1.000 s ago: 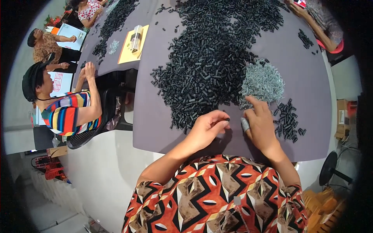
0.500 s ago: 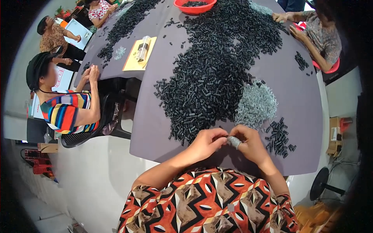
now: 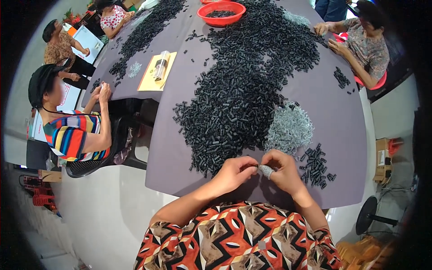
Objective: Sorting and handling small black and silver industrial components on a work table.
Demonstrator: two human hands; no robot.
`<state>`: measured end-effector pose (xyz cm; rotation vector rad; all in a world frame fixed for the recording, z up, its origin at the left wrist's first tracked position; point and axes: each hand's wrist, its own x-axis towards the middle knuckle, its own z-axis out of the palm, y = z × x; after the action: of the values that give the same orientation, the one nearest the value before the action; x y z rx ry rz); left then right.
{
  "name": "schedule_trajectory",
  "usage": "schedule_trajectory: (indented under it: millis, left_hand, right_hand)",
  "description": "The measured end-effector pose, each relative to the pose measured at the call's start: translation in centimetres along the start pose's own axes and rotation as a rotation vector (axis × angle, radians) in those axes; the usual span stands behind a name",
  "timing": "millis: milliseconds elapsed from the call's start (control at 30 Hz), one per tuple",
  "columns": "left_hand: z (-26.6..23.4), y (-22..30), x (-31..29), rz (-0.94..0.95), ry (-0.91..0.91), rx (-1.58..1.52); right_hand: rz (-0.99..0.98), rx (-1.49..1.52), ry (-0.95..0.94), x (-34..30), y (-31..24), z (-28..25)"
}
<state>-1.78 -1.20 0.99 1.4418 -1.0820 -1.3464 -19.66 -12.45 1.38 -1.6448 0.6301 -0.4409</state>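
Observation:
My left hand (image 3: 235,174) and my right hand (image 3: 286,174) meet fingertip to fingertip above the table's near edge. Both are closed in a pinch; a dark speck shows between the fingertips, too small and covered to name. A grey wrap (image 3: 266,171) covers one finger of my right hand. Just beyond my hands spreads a big heap of short black cylinders (image 3: 225,108). To its right lies a pile of small clear, silvery pieces (image 3: 290,128). A smaller group of black cylinders (image 3: 316,166) sits beside my right hand.
A red plastic basin (image 3: 221,18) with black pieces stands at the far end of the grey-covered table (image 3: 342,139). A clear tube (image 3: 161,67) rests on a yellow sheet (image 3: 147,82). People sit at the left and far right; a black chair (image 3: 90,167) is at left.
The whole view has shifted slightly, with the table's far end showing more. My hands keep the same fingertip pinch.

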Motion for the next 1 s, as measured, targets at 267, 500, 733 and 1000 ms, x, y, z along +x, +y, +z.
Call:
schedule_trajectory:
  millis: [267,500,733,1000]
  left_hand:
    - [0.32,0.02,-0.04,0.03,-0.009,0.003]
    - [0.25,0.12,-0.24,0.035,0.002,-0.084]
    - [0.29,-0.33,-0.31,0.028,-0.017,-0.129]
    - [0.15,0.18,0.48,0.317,0.183,-0.01]
  right_hand:
    - [0.03,0.013,-0.064,0.03,0.07,-0.37]
    - [0.065,0.088,-0.049,0.03,-0.31,-0.34]
    - [0.055,0.097,-0.043,-0.03,-0.31,-0.32]
    - [-0.004,0.137,0.072,-0.15,-0.07,-0.11]
